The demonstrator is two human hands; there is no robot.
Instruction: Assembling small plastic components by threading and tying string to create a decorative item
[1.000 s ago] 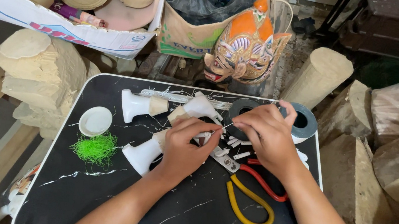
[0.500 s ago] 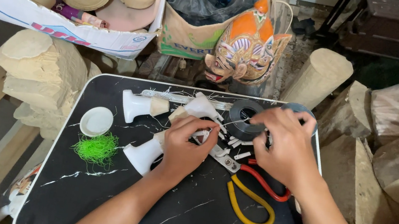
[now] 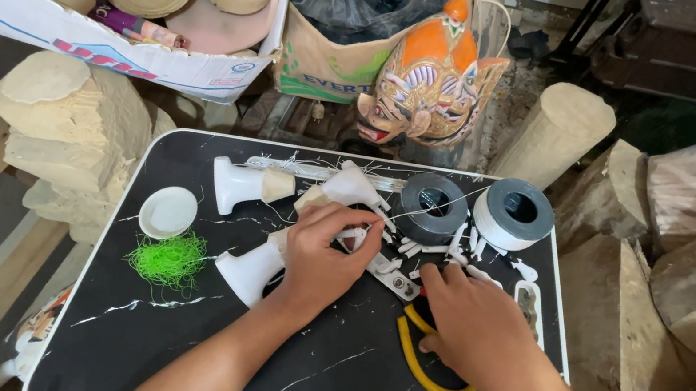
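- The left hand is curled around a white moulded plastic piece, fingers bent over its narrow end near the middle of the black marble-patterned desk.
- The right hand lies palm down on the yellow-handled pliers, fingers spread over them; whether it actually grips them I cannot tell (the handles are half hidden under the palm).
- Between the two hands sit small white offcuts and a metal tool part.
- Toward the far edge stand a dark grey tape roll and, just beside it, a white-rimmed tape roll.
- A second white plastic piece lies near the far left corner; a white round lid and a tuft of bright green thread sit by the left edge.
- Beyond the desk leans an orange painted carved mask.
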